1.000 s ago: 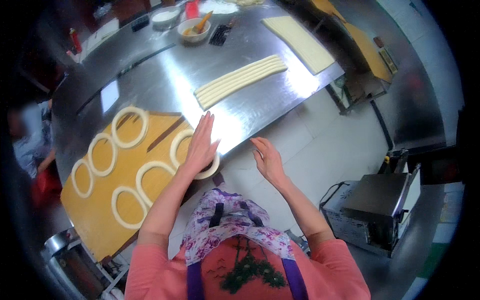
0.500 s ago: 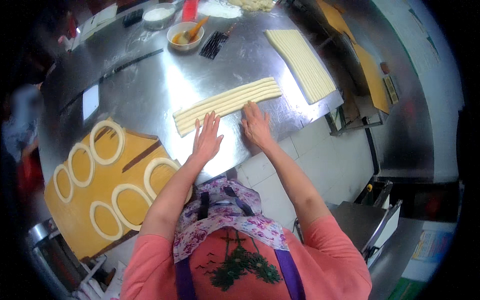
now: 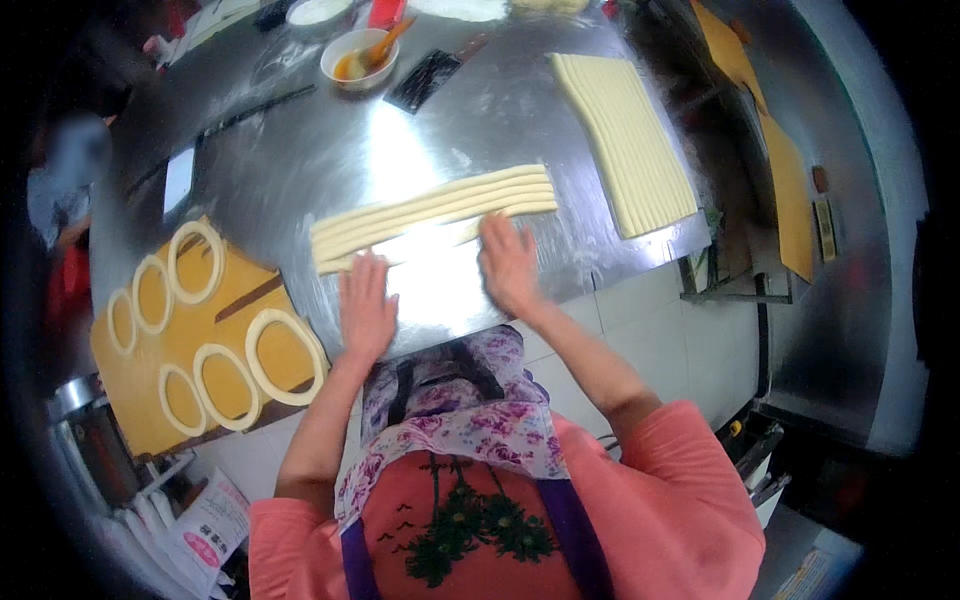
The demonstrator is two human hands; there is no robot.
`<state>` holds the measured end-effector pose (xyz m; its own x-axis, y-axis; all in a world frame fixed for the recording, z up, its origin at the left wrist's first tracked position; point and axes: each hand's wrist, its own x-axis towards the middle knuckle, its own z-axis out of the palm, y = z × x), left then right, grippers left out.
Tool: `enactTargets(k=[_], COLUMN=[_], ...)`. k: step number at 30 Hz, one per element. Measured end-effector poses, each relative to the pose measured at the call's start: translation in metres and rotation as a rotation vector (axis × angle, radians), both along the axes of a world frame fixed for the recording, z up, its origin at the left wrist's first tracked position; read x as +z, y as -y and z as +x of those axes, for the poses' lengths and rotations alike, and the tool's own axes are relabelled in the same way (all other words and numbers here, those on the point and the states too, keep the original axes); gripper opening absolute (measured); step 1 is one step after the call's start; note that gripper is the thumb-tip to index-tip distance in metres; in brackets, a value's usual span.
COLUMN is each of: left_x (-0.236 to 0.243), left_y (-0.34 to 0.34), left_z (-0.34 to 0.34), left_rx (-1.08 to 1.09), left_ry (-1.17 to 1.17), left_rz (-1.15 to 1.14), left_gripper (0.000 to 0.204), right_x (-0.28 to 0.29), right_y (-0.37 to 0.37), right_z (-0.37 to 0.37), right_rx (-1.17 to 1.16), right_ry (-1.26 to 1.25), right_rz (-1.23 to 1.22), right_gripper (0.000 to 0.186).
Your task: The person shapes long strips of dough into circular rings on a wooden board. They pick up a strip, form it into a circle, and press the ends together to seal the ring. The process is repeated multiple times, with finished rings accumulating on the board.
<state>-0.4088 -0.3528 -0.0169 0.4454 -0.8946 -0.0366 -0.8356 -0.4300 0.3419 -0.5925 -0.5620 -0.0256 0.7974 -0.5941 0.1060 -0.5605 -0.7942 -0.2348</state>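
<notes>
Both palms lie flat on the steel table (image 3: 300, 150), fingers spread, resting on the nearest long strip of pale dough (image 3: 430, 243). My left hand (image 3: 366, 305) covers the strip's left end. My right hand (image 3: 510, 262) presses its right part. Just beyond the fingertips lie several more dough strips (image 3: 430, 208) side by side. To my left an orange board (image 3: 190, 355) carries several dough rings (image 3: 285, 355).
A wide sheet of cut dough strips (image 3: 625, 140) lies at the table's right. At the far side stand a bowl with a brush (image 3: 358, 55), a dark scraper (image 3: 425, 78) and a white dish (image 3: 318, 10). Another person (image 3: 70, 170) is at the left edge.
Both hands moved away from the ring on the orange board, over to the row of strips, and now lie flat on the nearest strip.
</notes>
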Motion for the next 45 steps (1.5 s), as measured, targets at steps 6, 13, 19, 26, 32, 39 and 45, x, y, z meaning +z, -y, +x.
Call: enactTargets(k=[6,13,19,26,32,39,45], left_x=[-0.004,-0.007,-0.012,-0.011,0.014,0.009,0.008], left_y=[-0.007,-0.027,-0.029,-0.043,-0.056,-0.063,-0.073], left_z=[0.010,0.000,0.051,0.064,0.046,0.030,0.035], left_rx=[0.196,0.207,0.142,0.045,0.005,0.057,0.171], left_ry=[0.123,0.154,0.226,0.075,-0.056,-0.278,-0.415], left_rz=[0.068,-0.008,-0.101,-0.147,-0.215,-0.258,-0.180], left_gripper=[0.064,0.054,0.044,0.035,0.039,0.045,0.045], right_x=[0.001,0.001,0.010,0.014,0.039,0.015,0.017], right_y=[0.044,0.051,0.103,0.127,0.136,0.155,0.158], right_z=[-0.029,-0.053,-0.046,-0.056,-0.099,-0.149,-0.168], right_rx=[0.028,0.097,0.225,0.350,0.217,0.147,0.050], right_ry=[-0.058,-0.027,-0.030,-0.134,-0.193,-0.168,-0.132], right_rz=[-0.038,-0.001,-0.105,-0.035,0.091,0.145,0.202], right_gripper=[0.057,0.056,0.048,0.026,0.026,0.033,0.037])
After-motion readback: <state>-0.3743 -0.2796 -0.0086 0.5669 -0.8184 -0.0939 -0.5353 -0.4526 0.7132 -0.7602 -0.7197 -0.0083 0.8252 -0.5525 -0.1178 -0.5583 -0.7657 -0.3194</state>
